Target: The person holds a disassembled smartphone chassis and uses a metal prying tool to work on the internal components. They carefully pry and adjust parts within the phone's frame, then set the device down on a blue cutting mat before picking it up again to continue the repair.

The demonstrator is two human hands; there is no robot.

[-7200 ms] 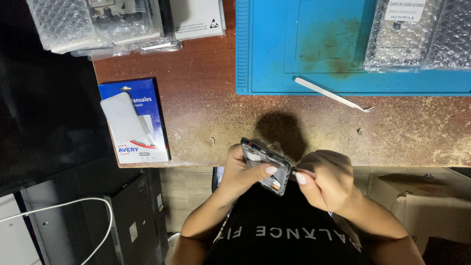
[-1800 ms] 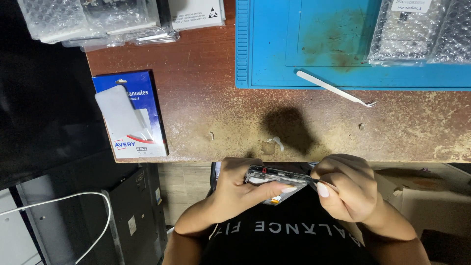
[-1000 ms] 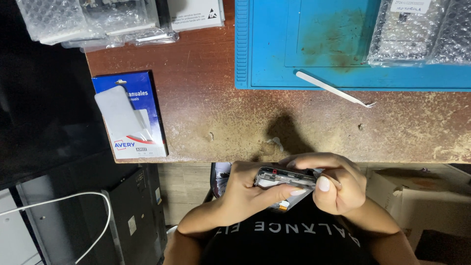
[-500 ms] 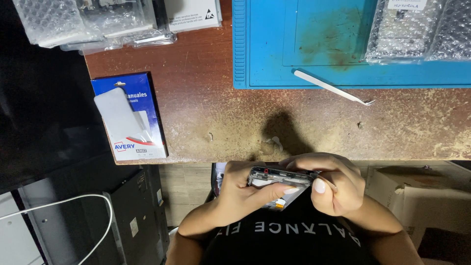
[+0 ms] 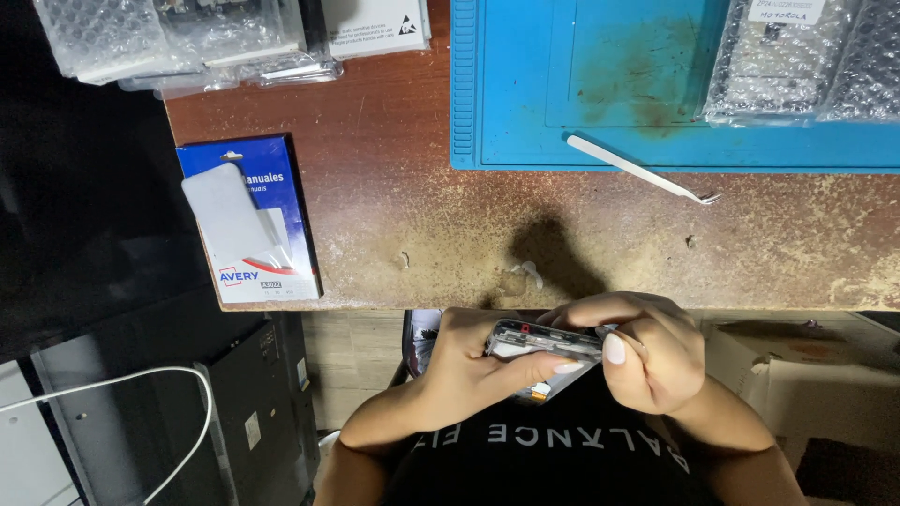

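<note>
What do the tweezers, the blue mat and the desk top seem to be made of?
Tweezers: probably metal with a pale matte finish; thin, tapering to a bent tip.
Blue mat: likely silicone or rubber, matte; ribbed edge, moulded recess and a brownish stain.
Desk: seemingly board with a reddish-brown coating, worn to a pale, speckled layer along the front edge; the core cannot be told.

Bare brown desk (image 5: 422,215) lies open ahead; tweezers (image 5: 642,169) and blue mat (image 5: 506,84) block beyond; blue box (image 5: 248,220) flanks left.
</note>
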